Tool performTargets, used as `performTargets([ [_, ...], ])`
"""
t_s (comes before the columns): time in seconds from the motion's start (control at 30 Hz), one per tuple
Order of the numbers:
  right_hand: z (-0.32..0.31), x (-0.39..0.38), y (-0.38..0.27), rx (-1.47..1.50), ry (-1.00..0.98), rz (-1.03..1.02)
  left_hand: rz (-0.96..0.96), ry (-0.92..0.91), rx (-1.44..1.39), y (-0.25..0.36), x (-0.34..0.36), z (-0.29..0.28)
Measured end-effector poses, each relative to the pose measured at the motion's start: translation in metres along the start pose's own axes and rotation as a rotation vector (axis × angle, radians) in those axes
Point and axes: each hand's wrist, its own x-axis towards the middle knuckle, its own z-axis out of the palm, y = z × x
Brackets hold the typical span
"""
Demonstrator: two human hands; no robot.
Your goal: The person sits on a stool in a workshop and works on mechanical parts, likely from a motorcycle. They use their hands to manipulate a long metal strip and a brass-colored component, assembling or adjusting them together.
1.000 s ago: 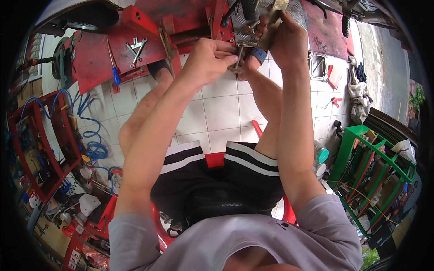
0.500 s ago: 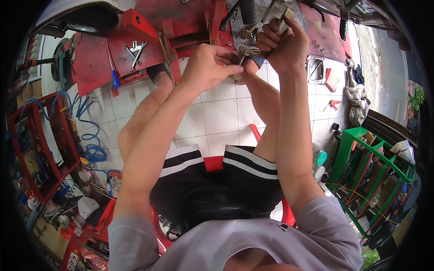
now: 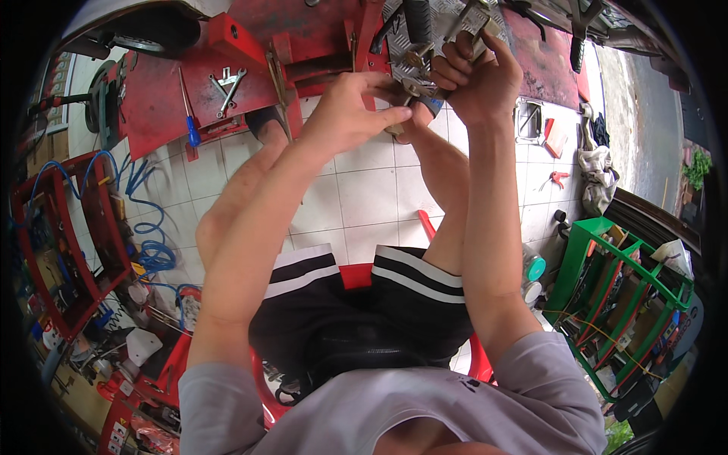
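My left hand (image 3: pixel 351 114) reaches to the red lift's edge, thumb and fingers closed round a small silver metal part (image 3: pixel 411 89); the fingertips partly hide it. My right hand (image 3: pixel 485 85) is raised beside it, fingers curled round a tan, block-like piece (image 3: pixel 485 39) whose kind I cannot make out. Behind the hands lies a patterned metal plate (image 3: pixel 474 15) with metal fittings. A black rubber-looking grip (image 3: pixel 416 21) stands up just beyond my left fingers.
On the red lift bed (image 3: pixel 163 98) lie a blue-handled screwdriver (image 3: pixel 192 133) and wrenches (image 3: pixel 230 95). A blue coiled hose (image 3: pixel 157 254) rests on the left floor. At right stand a green tool rack (image 3: pixel 565 277) and jars (image 3: pixel 534 267); a red-handled tool (image 3: pixel 559 179) lies on the tiles.
My right hand has shifted very slightly to the right, and my left thumb has moved a touch up and right. Both hands keep their closed grip.
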Motion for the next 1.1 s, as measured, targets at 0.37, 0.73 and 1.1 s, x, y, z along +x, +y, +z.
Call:
performTargets([
  [0.37,-0.002,0.001,-0.001,0.031,-0.032,-0.004,-0.034,-0.015,-0.165,-0.008,0.002,0.001],
  [0.73,-0.006,0.002,-0.001,0.096,-0.082,-0.007,-0.087,-0.095,-0.343,-0.002,0.000,0.003],
  [1.1,-0.005,0.002,-0.002,0.083,-0.113,-0.024,-0.063,-0.019,-0.167,-0.010,0.002,0.005],
])
